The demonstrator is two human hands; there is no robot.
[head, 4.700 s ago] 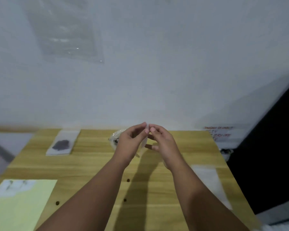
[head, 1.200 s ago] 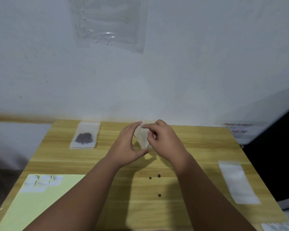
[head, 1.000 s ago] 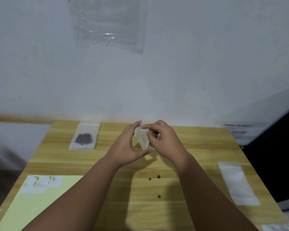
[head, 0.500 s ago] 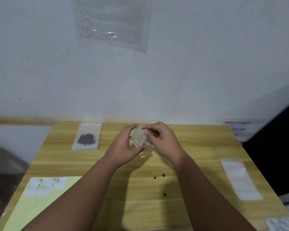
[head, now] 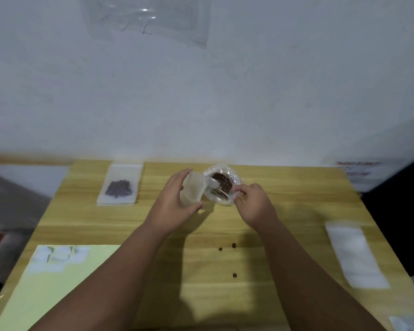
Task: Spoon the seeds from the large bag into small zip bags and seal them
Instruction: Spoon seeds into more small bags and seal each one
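Holding entry: small zip bag (head: pixel 192 190), translucent and empty-looking, gripped upright between the thumb and fingers of the left hand (head: pixel 175 207) above the desk (head: pixel 296 187). Just to its right: large bag (head: pixel 235 178), mouth open, brown seeds (head: pixel 222 182) inside. The right hand (head: pixel 255 205), fingers curled, pinches the handle of a white spoon (head: pixel 213 185) at the large bag's near rim, with the bowl inside the mouth. Far left: filled zip bag (head: pixel 120 187), lying flat. Between the forearms: three loose seeds (head: pixel 233 245). Right edge: stack of empty bags (head: pixel 355 254)
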